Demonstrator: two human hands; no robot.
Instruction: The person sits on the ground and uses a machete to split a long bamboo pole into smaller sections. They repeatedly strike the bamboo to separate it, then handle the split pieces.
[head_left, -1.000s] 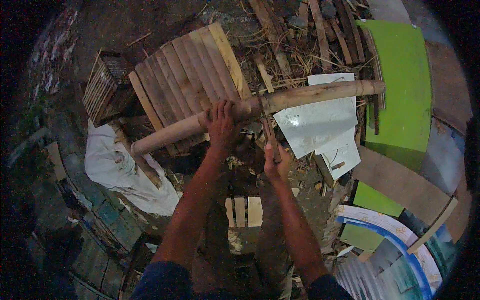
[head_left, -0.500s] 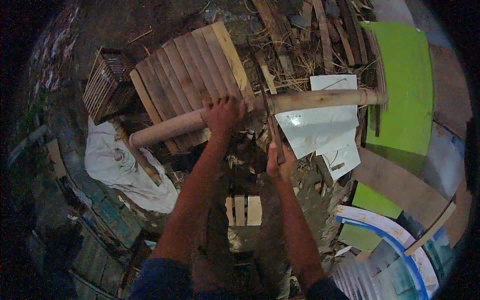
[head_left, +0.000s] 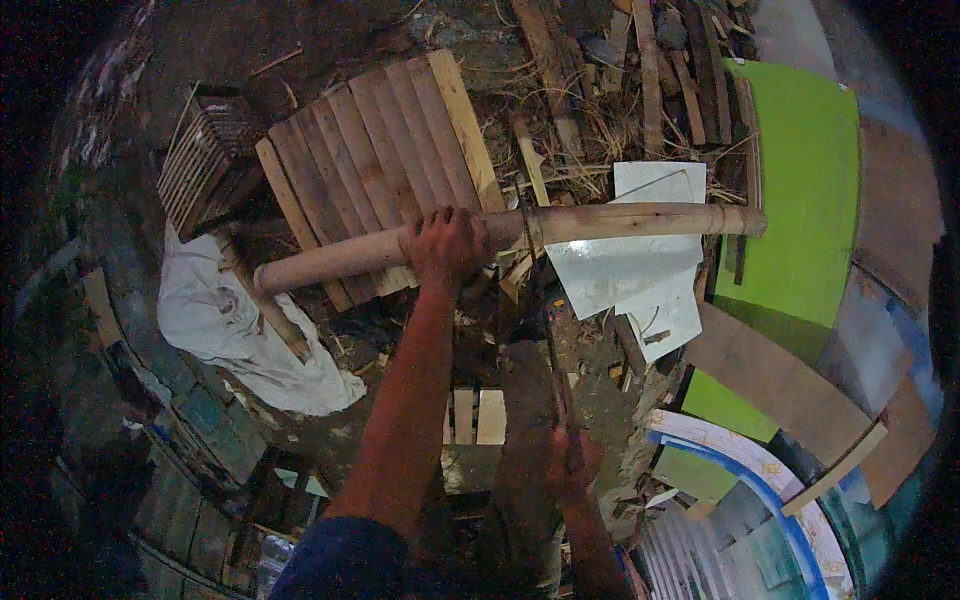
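Note:
A long pale bamboo pole (head_left: 640, 220) lies crosswise in front of me. My left hand (head_left: 443, 245) is closed over it a little left of its middle, knuckles up. Lower down, near my legs, my right hand (head_left: 573, 462) is closed around the handle of a thin, dark handsaw (head_left: 553, 350). The saw's blade runs away from me and meets the pole just right of my left hand, where a dark line crosses the bamboo. The blade looks faint and partly blurred, so its teeth cannot be made out.
Beyond the pole's left half lies a slatted wooden panel (head_left: 380, 140), near a slatted crate (head_left: 205, 150) and a white sack (head_left: 215, 310). White sheets (head_left: 630, 270) lie under the right half. A green board (head_left: 810, 190) and timber scraps (head_left: 650, 80) are farther right and back.
My right hand has drawn the saw back toward me, from close to the pole down to near my legs. My left hand stays closed on the bamboo pole.

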